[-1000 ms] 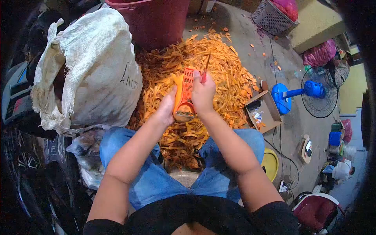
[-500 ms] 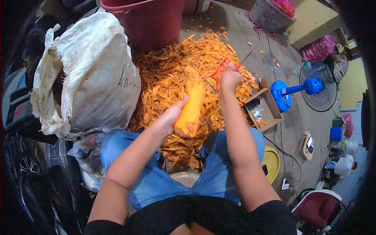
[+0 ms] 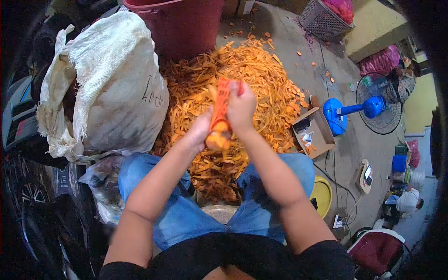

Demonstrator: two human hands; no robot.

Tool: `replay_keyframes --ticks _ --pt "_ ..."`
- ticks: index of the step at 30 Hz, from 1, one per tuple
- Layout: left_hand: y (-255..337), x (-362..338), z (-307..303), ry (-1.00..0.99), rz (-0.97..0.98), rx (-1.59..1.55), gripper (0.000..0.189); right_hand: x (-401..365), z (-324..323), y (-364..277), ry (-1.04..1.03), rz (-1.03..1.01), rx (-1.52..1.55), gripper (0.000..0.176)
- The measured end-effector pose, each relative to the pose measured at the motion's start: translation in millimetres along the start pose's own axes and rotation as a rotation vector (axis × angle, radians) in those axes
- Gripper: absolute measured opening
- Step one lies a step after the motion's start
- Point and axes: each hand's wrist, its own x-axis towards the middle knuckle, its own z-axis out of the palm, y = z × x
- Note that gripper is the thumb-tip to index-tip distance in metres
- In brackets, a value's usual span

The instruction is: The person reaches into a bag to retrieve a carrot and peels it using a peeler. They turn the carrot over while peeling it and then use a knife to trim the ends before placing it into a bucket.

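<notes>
Between my knees, my left hand (image 3: 201,130) grips a thick orange carrot (image 3: 217,140) from its left side. My right hand (image 3: 241,108) is closed on a red peeler with a slotted face (image 3: 223,95), which lies along the carrot and hides much of it. Below and beyond both hands spreads a large heap of orange peelings (image 3: 266,88).
A white woven sack (image 3: 116,88) stands at left, a red tub (image 3: 175,28) behind the heap. On the right are an open cardboard box (image 3: 324,126), a blue fan (image 3: 357,108), cables, a yellow lid (image 3: 322,196) and a distant person (image 3: 409,201).
My right hand has come left and nearer to me, bringing the peeler from beside the carrot onto it. My left hand still holds the carrot, now mostly covered.
</notes>
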Motion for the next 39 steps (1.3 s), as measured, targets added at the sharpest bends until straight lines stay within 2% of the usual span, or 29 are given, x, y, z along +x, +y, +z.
replay_keyframes --ticks 2,3,5,6,8,10,12,14,15,17,18,20,21,23,27,29,33,35,36,37,39 --pt "-7 -2 -2 -0.052 -0.114 0.239 0.038 29 -8 16 0.141 0.006 -0.114 0.021" --pt "-8 -8 1 -0.056 -0.120 0.248 0.038 45 -18 23 0.224 0.039 -0.151 0.021" --pt "-4 -22 10 -0.195 -0.167 0.304 0.042 65 -35 41 0.367 0.125 -0.182 0.022" --pt "-5 -24 12 -0.259 -0.094 0.423 0.043 72 -41 53 0.375 0.128 -0.184 0.022" --pt "-1 -30 17 -0.261 -0.150 0.352 0.042 81 -48 73 0.435 0.298 -0.102 0.024" --pt "3 -29 13 -0.250 -0.201 0.275 0.042 77 -51 47 0.437 0.331 -0.128 0.023" --pt "7 -18 2 -0.232 0.044 0.533 0.040 72 -52 35 0.432 0.366 -0.155 0.022" --pt "9 -6 -10 -0.159 0.131 0.655 0.041 71 -52 30 0.311 0.164 -0.106 0.018" --pt "12 -4 -10 -0.091 0.214 0.774 0.043 69 -52 25 0.311 0.160 -0.104 0.018" --pt "22 -5 -7 -0.070 0.221 0.825 0.049 60 -53 14 -0.136 0.122 -0.135 0.014" --pt "24 -3 -7 -0.008 0.346 0.909 0.049 51 -55 6 -0.136 0.119 -0.134 0.014" --pt "24 -1 -9 0.088 0.552 1.055 0.048 28 -61 -8 -0.510 0.136 -0.006 0.013" --pt "25 -2 -9 0.088 0.556 1.054 0.048 17 -64 -10 -0.509 0.131 -0.007 0.013" --pt "24 -3 -10 0.228 0.730 1.387 0.045 -1 -68 -13 -0.558 -0.006 -0.568 0.014" --pt "26 -10 -4 0.234 0.767 1.310 0.045 -7 -65 -23 -0.656 0.060 -0.590 0.016" --pt "30 -12 -2 0.204 0.695 1.359 0.046 -2 -61 -6 -0.676 0.026 -0.601 0.015" --pt "27 -12 -6 0.094 0.748 1.363 0.047 10 -54 38 -0.624 -0.038 -0.585 0.019" --pt "22 -23 2 -0.262 0.866 1.135 0.045 22 -54 65 -0.660 0.169 -0.625 0.018" --pt "25 -33 8 -0.309 0.797 1.098 0.045 17 -59 57 -0.710 0.691 -0.128 0.016" --pt "22 -33 9 -0.317 0.797 1.097 0.045 14 -56 64 -0.703 0.693 -0.129 0.016" --pt "18 -30 6 -0.289 0.578 0.582 0.047 5 -38 83 -0.765 0.700 -0.071 0.018"
